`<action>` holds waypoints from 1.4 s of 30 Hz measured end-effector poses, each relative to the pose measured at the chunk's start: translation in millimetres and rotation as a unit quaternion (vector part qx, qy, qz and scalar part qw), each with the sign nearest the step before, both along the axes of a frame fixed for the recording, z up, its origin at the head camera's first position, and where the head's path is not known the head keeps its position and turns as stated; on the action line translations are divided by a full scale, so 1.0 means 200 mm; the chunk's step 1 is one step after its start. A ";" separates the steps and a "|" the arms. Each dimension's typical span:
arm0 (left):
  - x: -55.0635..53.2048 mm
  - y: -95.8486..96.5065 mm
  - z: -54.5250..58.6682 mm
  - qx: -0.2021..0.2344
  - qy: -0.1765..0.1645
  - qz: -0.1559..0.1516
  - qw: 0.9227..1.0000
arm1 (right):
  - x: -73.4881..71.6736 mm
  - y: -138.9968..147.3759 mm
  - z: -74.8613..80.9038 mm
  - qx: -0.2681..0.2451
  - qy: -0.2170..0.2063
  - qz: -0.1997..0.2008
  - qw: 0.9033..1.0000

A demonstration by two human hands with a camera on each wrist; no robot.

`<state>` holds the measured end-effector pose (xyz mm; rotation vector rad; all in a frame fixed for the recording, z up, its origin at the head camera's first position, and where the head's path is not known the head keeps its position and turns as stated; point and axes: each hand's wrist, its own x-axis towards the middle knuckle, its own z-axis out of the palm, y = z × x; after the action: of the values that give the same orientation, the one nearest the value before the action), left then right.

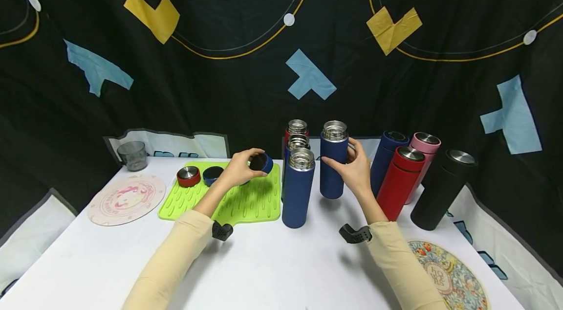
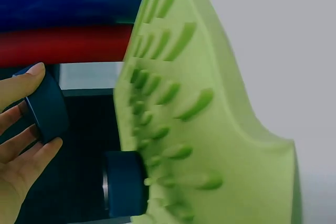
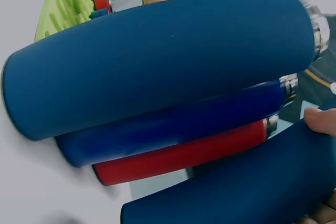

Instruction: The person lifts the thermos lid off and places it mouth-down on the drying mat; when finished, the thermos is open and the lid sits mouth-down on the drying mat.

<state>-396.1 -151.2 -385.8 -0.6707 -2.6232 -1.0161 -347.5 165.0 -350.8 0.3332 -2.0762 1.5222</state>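
My left hand (image 1: 234, 171) pinches a dark blue bottle lid (image 1: 264, 164) by its rim, tilted above the green drying mat (image 1: 257, 202). In the left wrist view the fingers (image 2: 37, 70) and thumb hold this lid apart from the mat. My right hand (image 1: 357, 167) grips a navy thermos bottle (image 1: 333, 168) with its steel mouth uncovered; it hangs upright just over the table. Left of it stand an uncapped navy bottle (image 1: 298, 197), a blue bottle (image 3: 184, 124) and a red bottle (image 3: 184, 156) in a row. On the mat sit a red lid (image 1: 188, 177) and a blue lid (image 1: 212, 173).
Capped bottles stand at the right: navy (image 1: 387, 158), red (image 1: 401, 180), pink (image 1: 424, 148) and black (image 1: 442, 192). A patterned round mat (image 1: 453, 271) lies at front right. A pink round mat (image 1: 127, 199) and a grey glass (image 1: 133, 156) are at the left.
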 end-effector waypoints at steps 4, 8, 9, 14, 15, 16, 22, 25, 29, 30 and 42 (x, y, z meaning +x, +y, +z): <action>-0.05 0.03 -0.05 -0.021 -0.004 0.001 1.000 | -0.04 -0.01 -0.04 -0.019 -0.002 0.003 1.000; -0.09 0.05 -0.09 -0.039 -0.007 0.010 0.999 | -0.07 -0.03 -0.07 -0.032 -0.008 0.008 0.999; -0.10 0.05 -0.09 -0.042 -0.008 0.011 0.999 | -0.08 -0.03 -0.07 -0.035 -0.011 0.009 0.999; -0.13 0.08 -0.11 -0.074 -0.025 0.018 0.997 | -0.13 -0.05 -0.11 -0.055 -0.022 0.002 0.998; -0.13 0.08 -0.11 -0.084 -0.029 0.018 0.996 | -0.14 -0.05 -0.11 -0.060 -0.025 -0.001 0.998; -0.14 0.08 -0.11 -0.094 -0.032 0.019 0.995 | -0.14 -0.05 -0.11 -0.066 -0.031 -0.003 0.997; -0.17 0.11 -0.13 -0.136 -0.036 0.020 0.990 | -0.22 -0.06 -0.12 -0.104 -0.059 0.004 0.993; -0.18 0.13 -0.15 -0.145 -0.040 0.023 0.988 | -0.26 -0.07 -0.13 -0.115 -0.073 0.009 0.991; -0.19 0.14 -0.19 -0.145 -0.039 0.026 0.988 | -0.28 -0.09 -0.10 -0.111 -0.095 0.015 0.989; -0.19 0.15 -0.19 -0.144 -0.036 0.027 0.989 | -0.29 -0.09 -0.10 -0.111 -0.097 0.017 0.989; -0.19 0.18 -0.21 -0.143 -0.047 0.045 0.988 | -0.40 -0.12 -0.15 -0.096 -0.096 0.010 0.991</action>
<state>-433.4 -115.8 -427.9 -0.5671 -2.8848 -0.6667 -428.1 141.9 -380.9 0.1406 -2.0506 1.8125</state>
